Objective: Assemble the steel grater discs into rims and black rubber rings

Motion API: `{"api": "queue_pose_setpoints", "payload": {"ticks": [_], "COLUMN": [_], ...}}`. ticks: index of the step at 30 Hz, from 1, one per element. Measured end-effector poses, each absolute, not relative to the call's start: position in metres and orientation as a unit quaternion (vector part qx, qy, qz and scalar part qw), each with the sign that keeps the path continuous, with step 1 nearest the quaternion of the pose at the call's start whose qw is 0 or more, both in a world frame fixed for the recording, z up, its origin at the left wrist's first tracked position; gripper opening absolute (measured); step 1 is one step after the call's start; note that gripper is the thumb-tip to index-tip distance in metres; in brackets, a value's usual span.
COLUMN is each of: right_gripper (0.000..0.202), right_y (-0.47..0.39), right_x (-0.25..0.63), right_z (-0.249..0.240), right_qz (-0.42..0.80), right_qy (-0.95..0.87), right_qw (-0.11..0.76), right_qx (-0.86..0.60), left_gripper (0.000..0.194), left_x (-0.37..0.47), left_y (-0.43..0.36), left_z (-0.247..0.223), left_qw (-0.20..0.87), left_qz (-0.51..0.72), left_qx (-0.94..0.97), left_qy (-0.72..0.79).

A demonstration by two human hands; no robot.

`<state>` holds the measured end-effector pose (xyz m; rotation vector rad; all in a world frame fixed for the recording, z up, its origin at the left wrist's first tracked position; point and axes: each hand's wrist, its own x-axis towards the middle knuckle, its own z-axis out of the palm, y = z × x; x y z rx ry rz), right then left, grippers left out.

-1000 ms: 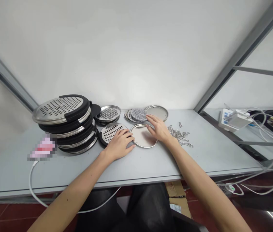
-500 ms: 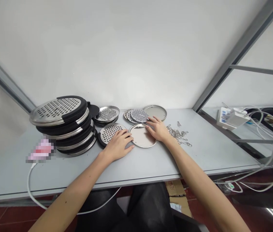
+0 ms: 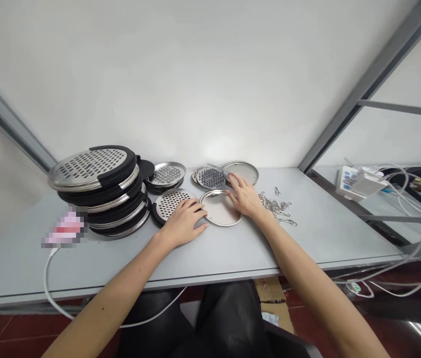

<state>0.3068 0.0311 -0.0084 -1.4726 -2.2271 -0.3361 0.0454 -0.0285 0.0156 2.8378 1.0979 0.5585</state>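
Observation:
My left hand [image 3: 185, 222] rests with its fingers spread over the right part of a black-rimmed perforated disc [image 3: 171, 203], its fingertips near a plain round metal plate [image 3: 221, 211]. My right hand [image 3: 243, 195] reaches across the right edge of that plate. Its fingertips are at a thin perforated disc [image 3: 218, 168], whose edge is lifted off a fanned pile of perforated discs [image 3: 210, 179]. The exact grip of thumb and fingers is hard to make out. Behind this hand lies a second plain round plate [image 3: 245, 171].
A tall stack of black-rimmed graters [image 3: 98, 169] stands on the left, beside a blurred pink item [image 3: 64, 228] with a white cable. Lower perforated plates [image 3: 165, 175] lie behind. Metal clips [image 3: 275, 206] are scattered right. A power strip [image 3: 359, 181] is farther right.
My right fingers have moved slightly back and left, and the top perforated disc of the pile is now tilted up at their tips. My left hand has stayed nearly still.

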Motion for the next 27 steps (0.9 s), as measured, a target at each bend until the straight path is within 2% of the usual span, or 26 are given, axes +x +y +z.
{"api": "queue_pose_setpoints", "payload": {"ticks": [8,12,17,20,27], "right_gripper": [0.055,0.049,0.027,0.017,0.008], "right_y": [0.033,0.027,0.02,0.019,0.011], "right_x": [0.307,0.306,0.31,0.313,0.308], "right_z": [-0.006,0.003,0.008,0.008,0.012], "right_qz": [-0.115,-0.079,-0.094,-0.118,-0.124], "right_qy": [-0.802,-0.767,-0.677,-0.651,-0.653], "right_qw": [0.315,0.424,0.566,0.592,0.596], "right_qx": [-0.494,-0.475,-0.461,-0.461,-0.45], "left_gripper": [0.029,0.028,0.027,0.027,0.022], "left_x": [0.046,0.046,0.045,0.045,0.046], "left_y": [-0.028,-0.029,-0.028,-0.027,-0.027], "left_z": [0.015,0.016,0.014,0.014,0.015], "left_qw": [0.026,0.028,0.039,0.042,0.06], "left_qz": [0.182,0.19,0.234,0.245,0.291], "left_qx": [0.917,0.916,0.902,0.896,0.883], "left_qy": [0.353,0.352,0.361,0.369,0.365]}}
